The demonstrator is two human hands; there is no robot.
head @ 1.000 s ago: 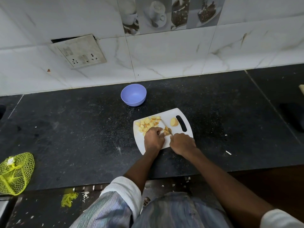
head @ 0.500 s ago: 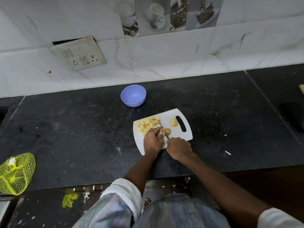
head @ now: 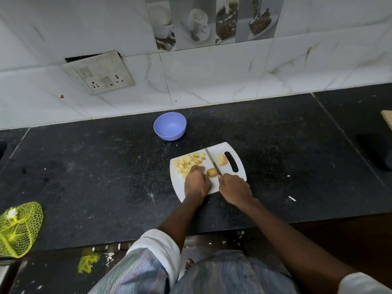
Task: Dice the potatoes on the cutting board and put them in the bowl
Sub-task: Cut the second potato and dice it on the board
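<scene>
A white cutting board lies on the black counter. On its left part is a pile of diced potato. A potato half lies near the handle slot. My left hand has its fingers curled at the edge of the dice and steadies a small potato piece at its thumb side. My right hand grips the handle of a knife, whose blade lies along the right side of that piece and points away from me. An empty lilac bowl stands behind the board, near the wall.
A yellow net bag lies at the counter's left front edge. A dark object and a pale wooden corner are at the far right. A loose switch plate hangs on the tiled wall. Small white scraps dot the counter.
The knife blade has moved from above the small potato piece to its right side and now reaches farther across the board. My hands have stayed in nearly the same place.
</scene>
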